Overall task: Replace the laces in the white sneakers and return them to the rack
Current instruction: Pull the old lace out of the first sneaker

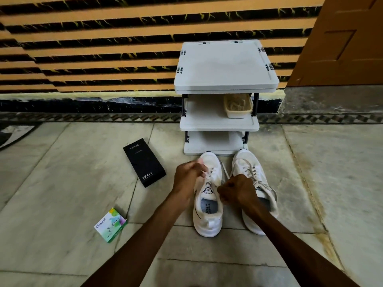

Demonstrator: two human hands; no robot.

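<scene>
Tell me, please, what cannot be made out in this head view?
Head view only:
- Left hand fingertips: motion-blurred, grip unclear.
- Right hand: curled round the lace; its end hidden in the fist.
- Basket contents: shadowed under the rack top, too small.
- Right sneaker opening: covered by the right forearm.

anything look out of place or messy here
Two boxes lie askew on the floor left of the sneakers: a black box and a green box. The right sneaker has loose laces. Nothing spilled or broken.
</scene>
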